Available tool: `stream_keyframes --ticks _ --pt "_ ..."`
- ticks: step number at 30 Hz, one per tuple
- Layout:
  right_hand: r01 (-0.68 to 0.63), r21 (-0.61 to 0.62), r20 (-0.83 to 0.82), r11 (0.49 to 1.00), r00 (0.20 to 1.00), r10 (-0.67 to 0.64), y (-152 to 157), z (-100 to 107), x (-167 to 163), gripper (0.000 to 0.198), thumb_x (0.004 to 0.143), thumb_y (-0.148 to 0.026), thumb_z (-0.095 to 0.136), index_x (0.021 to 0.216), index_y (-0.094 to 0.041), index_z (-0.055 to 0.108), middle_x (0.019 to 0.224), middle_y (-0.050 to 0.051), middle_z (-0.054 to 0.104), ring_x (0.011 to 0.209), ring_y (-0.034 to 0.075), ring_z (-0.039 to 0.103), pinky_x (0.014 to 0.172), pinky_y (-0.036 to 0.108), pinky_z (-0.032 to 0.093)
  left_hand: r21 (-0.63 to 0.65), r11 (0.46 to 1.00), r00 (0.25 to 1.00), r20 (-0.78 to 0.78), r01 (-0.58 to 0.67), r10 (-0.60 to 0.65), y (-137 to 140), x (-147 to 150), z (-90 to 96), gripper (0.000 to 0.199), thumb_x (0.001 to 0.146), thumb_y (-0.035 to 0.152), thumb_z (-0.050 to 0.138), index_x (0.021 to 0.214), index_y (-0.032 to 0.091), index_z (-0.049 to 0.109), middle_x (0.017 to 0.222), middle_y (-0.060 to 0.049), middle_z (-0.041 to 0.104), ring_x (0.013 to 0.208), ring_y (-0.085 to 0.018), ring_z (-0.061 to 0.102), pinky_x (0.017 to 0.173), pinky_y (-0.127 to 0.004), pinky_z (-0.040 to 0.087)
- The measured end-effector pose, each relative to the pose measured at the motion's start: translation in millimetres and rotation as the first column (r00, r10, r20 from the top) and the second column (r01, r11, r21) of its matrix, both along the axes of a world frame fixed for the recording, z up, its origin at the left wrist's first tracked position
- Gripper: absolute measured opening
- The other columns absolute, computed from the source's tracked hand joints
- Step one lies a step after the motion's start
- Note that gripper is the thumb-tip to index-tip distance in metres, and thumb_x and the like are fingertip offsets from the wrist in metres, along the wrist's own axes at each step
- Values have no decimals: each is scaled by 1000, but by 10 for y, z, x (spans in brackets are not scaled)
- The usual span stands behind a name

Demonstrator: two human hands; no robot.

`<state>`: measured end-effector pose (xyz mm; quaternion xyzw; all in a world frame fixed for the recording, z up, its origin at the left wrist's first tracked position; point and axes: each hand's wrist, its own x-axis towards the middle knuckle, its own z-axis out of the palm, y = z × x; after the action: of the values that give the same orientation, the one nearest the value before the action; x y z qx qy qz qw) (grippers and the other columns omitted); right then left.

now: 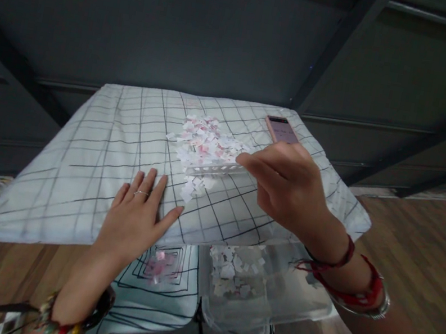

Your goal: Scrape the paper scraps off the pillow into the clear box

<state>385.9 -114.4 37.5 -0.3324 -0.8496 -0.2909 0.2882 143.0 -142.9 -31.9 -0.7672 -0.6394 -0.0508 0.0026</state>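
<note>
My left hand (pixel 133 215) lies on the checked white cloth with its fingers spread and nothing held. Just right of its fingertips are a few loose paper scraps (pixel 196 187). My right hand (pixel 288 184) is raised over the right half of the cloth, fingers closed in a pinch. From its fingertips a white perforated strip (pixel 216 170) reaches left along the near edge of a heap of small white and pinkish paper scraps (pixel 205 141). The strip's right end is hidden by the fingers.
Beyond my right hand lies a phone (pixel 281 129), partly covered. Below the table's front edge, a clear plastic bin (pixel 285 308) holds more scraps (pixel 235 271). Beside it, pinkish plastic pieces (pixel 162 266) rest on a pale blue patterned surface (pixel 157 307). A dark panelled wall (pixel 186 30) stands behind.
</note>
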Motion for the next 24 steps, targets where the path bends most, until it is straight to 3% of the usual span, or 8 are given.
stream_keyframes --ticks 12,24 --pt "-120 21 4 993 993 120 -189 67 100 28 81 -1 43 94 -19 61 74 0 66 68 13 55 60 30 41 -3 1000 999 -41 -3 3 -8 20 11 76 85 60 35 141 7 36 151 -19 29 140 -34 21 112 -50 22" --pt "-88 -51 -12 995 996 88 -309 118 216 28 79 2 48 96 -18 55 75 3 65 70 16 55 64 32 43 -10 1000 999 -41 -5 5 -26 22 14 82 83 65 36 141 7 35 151 -19 28 140 -35 20 112 -50 21"
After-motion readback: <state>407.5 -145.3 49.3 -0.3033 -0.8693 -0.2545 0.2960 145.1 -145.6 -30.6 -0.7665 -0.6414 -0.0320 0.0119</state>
